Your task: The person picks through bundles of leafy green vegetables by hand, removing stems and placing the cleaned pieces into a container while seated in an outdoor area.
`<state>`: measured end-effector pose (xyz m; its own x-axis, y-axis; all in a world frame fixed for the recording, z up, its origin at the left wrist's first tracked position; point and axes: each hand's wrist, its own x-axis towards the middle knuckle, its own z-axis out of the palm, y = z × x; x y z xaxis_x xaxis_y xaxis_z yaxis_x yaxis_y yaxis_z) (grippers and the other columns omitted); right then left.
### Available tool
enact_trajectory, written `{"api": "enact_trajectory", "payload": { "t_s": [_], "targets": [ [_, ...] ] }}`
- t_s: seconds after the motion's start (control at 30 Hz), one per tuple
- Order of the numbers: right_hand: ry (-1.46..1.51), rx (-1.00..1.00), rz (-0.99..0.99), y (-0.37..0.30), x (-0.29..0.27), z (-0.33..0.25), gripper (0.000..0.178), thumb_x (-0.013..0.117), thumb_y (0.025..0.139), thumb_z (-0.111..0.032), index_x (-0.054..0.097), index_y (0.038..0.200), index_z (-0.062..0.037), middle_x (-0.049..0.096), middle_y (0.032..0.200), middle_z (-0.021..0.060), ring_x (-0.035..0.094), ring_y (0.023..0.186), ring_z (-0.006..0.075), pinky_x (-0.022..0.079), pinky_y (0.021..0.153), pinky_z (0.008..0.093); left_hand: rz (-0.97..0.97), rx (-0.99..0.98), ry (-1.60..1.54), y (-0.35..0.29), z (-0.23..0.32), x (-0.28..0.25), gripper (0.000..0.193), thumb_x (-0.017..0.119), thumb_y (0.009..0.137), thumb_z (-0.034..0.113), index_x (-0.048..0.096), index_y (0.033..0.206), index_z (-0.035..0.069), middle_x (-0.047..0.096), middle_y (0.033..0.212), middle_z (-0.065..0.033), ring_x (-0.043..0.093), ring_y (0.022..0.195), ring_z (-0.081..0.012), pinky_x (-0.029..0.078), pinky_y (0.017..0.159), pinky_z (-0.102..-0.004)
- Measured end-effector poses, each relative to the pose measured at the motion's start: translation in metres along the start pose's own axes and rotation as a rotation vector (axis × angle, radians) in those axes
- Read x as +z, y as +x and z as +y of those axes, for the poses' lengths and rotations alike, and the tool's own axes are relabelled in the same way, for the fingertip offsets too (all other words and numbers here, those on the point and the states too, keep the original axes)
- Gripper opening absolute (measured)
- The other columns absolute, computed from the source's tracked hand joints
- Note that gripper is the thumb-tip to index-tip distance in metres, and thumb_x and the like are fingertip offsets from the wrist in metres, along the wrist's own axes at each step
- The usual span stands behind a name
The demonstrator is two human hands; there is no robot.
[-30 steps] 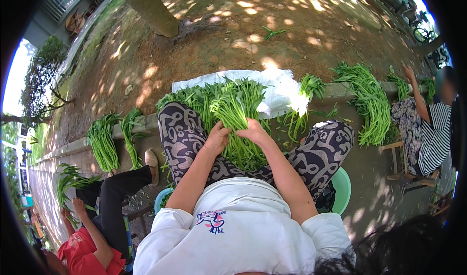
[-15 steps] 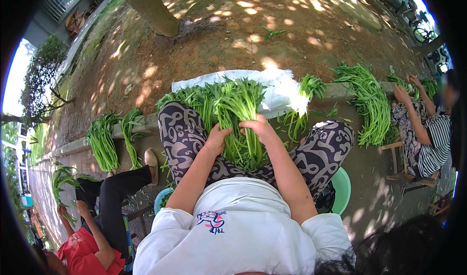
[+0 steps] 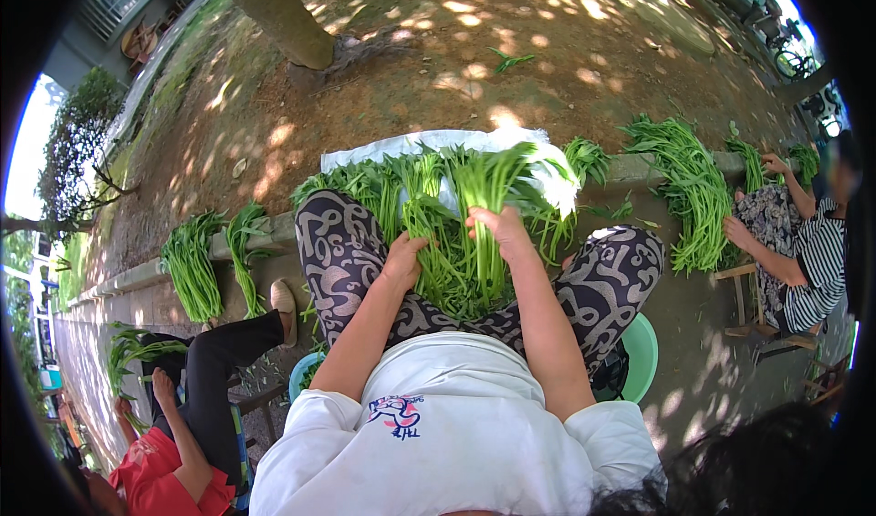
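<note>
My right hand [image 3: 498,230] is closed round a bunch of leafy green stems, which look like water spinach [image 3: 490,180]. It holds the bunch upright, leaves at the top, stem ends hanging between my knees. My left hand [image 3: 403,259] is closed at the edge of a second, smaller bunch of greens [image 3: 429,219], a little to the left; its fingertips are partly hidden by the stems. More loose greens [image 3: 465,304] lie in my lap. Beyond my knees, a leafy heap [image 3: 365,177] rests on a white sack [image 3: 365,156].
Bundles of greens lean along the low curb [image 3: 137,283] on both sides, with a large one [image 3: 684,187] at right. A green basin [image 3: 644,361] stands beside my right thigh, a blue one [image 3: 299,377] by my left. People sit at left and right. A tree trunk [image 3: 278,14] rises ahead.
My right hand has moved slightly up and right with its bunch, apart from my left hand. The left has barely shifted. The person at right has lowered one hand onto the large bundle.
</note>
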<state>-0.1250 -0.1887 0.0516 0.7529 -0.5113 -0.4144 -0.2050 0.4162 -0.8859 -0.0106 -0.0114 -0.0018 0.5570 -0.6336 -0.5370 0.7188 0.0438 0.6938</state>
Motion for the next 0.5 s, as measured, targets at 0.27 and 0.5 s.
{"api": "enact_trajectory", "payload": {
  "t_s": [0.27,0.5],
  "targets": [
    [-0.075,0.03,-0.339,0.007,0.02,0.04,0.019,0.066,0.075,-0.001,0.062,0.093,0.0018,0.065,0.083,0.0084,0.06,0.067,0.0157,0.047,0.057,0.0282,-0.08,0.061,0.008,0.004,-0.004,0.002,0.027,0.054,0.085,-0.003,0.049,0.112,0.001,0.059,0.103,-0.0124,0.06,0.09,-0.0244,0.053,0.078,-0.0405],
    [-0.06,0.041,-0.356,-0.003,0.029,0.036,0.027,0.069,0.074,-0.003,0.061,0.1,-0.0003,0.066,0.084,0.0067,0.061,0.071,0.0138,0.046,0.059,0.027,-0.054,0.064,0.028,0.005,-0.004,-0.001,0.028,0.057,0.086,-0.002,0.05,0.113,0.003,0.059,0.103,-0.0112,0.059,0.086,-0.0234,0.052,0.071,-0.0383]
  ]
}}
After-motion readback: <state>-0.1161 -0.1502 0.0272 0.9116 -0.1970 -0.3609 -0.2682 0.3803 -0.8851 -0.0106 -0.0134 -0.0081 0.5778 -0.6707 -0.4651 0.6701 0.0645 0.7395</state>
